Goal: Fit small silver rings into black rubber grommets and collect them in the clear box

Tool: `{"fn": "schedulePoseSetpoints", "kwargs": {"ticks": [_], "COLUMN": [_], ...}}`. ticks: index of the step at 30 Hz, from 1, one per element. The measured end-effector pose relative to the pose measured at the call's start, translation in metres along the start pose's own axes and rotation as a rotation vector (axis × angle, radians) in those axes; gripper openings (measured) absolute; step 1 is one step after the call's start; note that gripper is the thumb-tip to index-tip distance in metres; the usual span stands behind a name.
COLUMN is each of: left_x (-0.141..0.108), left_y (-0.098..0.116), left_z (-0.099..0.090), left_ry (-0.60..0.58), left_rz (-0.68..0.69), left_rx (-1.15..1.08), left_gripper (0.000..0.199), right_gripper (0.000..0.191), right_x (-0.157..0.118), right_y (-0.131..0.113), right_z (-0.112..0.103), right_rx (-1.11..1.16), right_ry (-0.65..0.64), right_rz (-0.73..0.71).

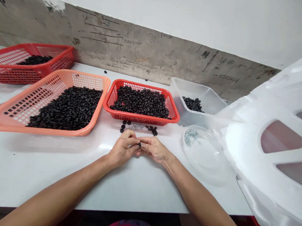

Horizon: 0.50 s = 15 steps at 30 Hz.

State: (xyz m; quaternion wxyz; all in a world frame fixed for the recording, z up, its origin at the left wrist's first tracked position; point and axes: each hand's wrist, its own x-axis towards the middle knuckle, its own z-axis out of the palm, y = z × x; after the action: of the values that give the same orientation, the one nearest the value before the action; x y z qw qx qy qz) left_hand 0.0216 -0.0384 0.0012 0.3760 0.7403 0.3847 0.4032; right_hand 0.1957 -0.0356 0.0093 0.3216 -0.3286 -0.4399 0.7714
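My left hand (124, 147) and my right hand (154, 148) meet over the white table, fingertips pinched together. Between them shows a small black part (139, 144), mostly covered by the fingers, so its exact shape is hidden. Just beyond the hands lie a few loose black rings (122, 128), a little pile of tiny shiny metal pieces (138, 126) and several small black parts (153, 129). Behind these stands a red basket (143, 120) filled with black ring-like pieces (140, 101).
An orange basket (41, 132) of small black parts stands left, with another red basket (61, 60) behind it. To the right are a clear bin (198, 119) with black pieces, a clear round dish (205, 160) holding tiny metal pieces, and a large white plastic form (242, 145).
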Motion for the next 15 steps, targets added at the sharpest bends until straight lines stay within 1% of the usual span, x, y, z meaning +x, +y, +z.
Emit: {"fn": "schedulePoseSetpoints", "kwargs": {"ticks": [2, 6, 7, 8, 11, 13, 15], "left_x": [0.0, -0.002, -0.002, -0.002, -0.003, -0.002, -0.002], "left_y": [0.002, 0.008, 0.009, 0.01, 0.011, 0.01, 0.009], "left_z": [0.0, 0.001, 0.002, 0.002, 0.004, 0.004, 0.005], "left_ry": [0.005, 0.073, 0.072, 0.052, -0.087, -0.163, -0.188], "left_rz": [0.018, 0.019, 0.01, -0.007, -0.097, -0.143, -0.153], "left_rx": [-0.027, -0.088, -0.092, -0.091, -0.08, -0.073, -0.073], "left_gripper": [0.018, 0.034, 0.038, 0.042, 0.052, 0.05, 0.046], "right_gripper": [0.039, 0.036, 0.036, 0.036, 0.026, 0.017, 0.012], "right_x": [0.0, -0.001, -0.001, -0.001, 0.0, 0.001, 0.002], "right_y": [-0.001, -0.003, -0.003, -0.003, -0.001, 0.001, 0.003], "right_z": [0.001, 0.001, 0.001, 0.002, 0.005, 0.008, 0.012], "right_rx": [-0.02, -0.039, -0.043, -0.055, -0.153, -0.238, -0.289], "right_ry": [0.031, 0.063, 0.068, 0.067, 0.049, 0.059, 0.099], "right_rz": [-0.019, -0.046, -0.055, -0.064, -0.091, -0.091, -0.08]}}
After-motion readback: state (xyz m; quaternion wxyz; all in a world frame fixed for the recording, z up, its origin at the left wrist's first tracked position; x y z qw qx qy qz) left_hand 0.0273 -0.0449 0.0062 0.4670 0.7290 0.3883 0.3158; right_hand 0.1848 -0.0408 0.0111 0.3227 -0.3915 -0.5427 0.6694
